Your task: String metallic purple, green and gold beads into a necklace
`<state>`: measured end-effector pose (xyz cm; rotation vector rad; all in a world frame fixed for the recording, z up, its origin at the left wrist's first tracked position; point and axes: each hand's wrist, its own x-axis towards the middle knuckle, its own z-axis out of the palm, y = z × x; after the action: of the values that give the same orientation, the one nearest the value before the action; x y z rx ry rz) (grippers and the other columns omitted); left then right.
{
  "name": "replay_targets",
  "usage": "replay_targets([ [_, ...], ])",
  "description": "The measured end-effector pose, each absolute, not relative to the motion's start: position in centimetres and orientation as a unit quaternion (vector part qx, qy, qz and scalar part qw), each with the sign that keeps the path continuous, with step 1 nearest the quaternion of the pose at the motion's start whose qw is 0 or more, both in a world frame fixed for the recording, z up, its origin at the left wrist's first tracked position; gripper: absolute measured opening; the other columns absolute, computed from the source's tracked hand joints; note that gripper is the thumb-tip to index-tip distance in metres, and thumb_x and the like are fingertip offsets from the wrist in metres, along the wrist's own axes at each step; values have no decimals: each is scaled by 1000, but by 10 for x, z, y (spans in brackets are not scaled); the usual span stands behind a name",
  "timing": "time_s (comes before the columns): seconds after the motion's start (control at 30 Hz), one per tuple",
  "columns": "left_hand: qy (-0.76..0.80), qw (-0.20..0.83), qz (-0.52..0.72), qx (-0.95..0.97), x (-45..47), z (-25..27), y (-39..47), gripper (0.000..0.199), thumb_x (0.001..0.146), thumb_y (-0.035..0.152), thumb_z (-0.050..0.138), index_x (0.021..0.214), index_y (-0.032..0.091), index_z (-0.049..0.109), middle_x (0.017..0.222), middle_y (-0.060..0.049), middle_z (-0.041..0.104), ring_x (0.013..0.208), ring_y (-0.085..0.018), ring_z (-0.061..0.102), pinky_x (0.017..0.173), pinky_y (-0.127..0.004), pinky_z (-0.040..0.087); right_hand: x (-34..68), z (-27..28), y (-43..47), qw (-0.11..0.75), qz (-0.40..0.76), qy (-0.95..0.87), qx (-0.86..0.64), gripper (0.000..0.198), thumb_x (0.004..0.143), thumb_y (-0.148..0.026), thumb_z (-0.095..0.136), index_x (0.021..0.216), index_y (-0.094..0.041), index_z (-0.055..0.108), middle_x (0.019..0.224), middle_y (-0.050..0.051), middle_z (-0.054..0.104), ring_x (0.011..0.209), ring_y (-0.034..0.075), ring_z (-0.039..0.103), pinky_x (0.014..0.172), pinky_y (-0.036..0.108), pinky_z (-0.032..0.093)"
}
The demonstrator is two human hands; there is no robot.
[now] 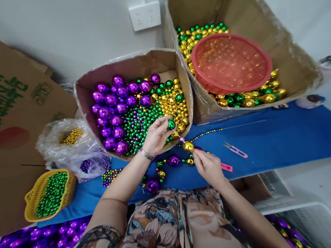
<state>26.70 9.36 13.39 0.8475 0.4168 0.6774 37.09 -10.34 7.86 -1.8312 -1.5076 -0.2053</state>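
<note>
My left hand (156,136) is closed in a pinch on a shiny green bead (170,124), over the front rim of the near box. A thin needle or thread runs from this bead down to a small pink bead (182,139) and a large gold bead (188,146). Fingers pinched together, my right hand (209,166) grips the strand at the gold bead's lower right side. Below lies the rest of the bead strand, with a large purple bead (173,160) among smaller green and gold ones.
The near cardboard box (130,64) contains purple, green and gold beads. Behind it, a taller box (282,47) holds beads and a red basket (232,62). Pink thread snips (236,150) lie on the blue cloth (275,139). At left are a yellow basket (30,207) and bagged beads (73,136).
</note>
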Motion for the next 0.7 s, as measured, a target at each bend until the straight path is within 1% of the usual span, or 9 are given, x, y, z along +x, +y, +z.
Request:
replay_targets([
  [0.17, 212, 811, 328, 436, 266, 133, 91, 26, 77, 27, 77, 101, 20, 71, 106, -3, 66, 95, -15, 63, 93, -37, 53, 371, 78, -105, 367, -79, -589, -716, 21, 96, -19, 47, 106, -16, 65, 88, 7, 75, 70, 15, 69, 68, 25, 50],
  [0.37, 236, 778, 358, 459, 263, 132, 88, 29, 72, 29, 80, 99, 21, 72, 109, -4, 64, 93, -14, 62, 82, -28, 54, 370, 81, -106, 366, -63, -591, -716, 20, 96, -18, 47, 103, -16, 66, 85, 6, 75, 70, 15, 68, 67, 25, 48],
  [0.53, 239, 774, 361, 462, 262, 130, 88, 29, 73, 29, 79, 100, 21, 71, 112, -4, 65, 93, -14, 62, 80, -28, 54, 369, 83, -107, 361, -53, -594, -717, 20, 96, -18, 47, 103, -16, 65, 87, 7, 75, 71, 15, 69, 67, 25, 48],
  [0.7, 242, 770, 368, 461, 261, 131, 87, 29, 73, 29, 79, 100, 21, 70, 111, -4, 66, 93, -14, 63, 80, -29, 54, 370, 83, -107, 349, -55, -597, -721, 21, 96, -19, 46, 103, -17, 66, 85, 6, 74, 71, 15, 68, 68, 24, 48],
])
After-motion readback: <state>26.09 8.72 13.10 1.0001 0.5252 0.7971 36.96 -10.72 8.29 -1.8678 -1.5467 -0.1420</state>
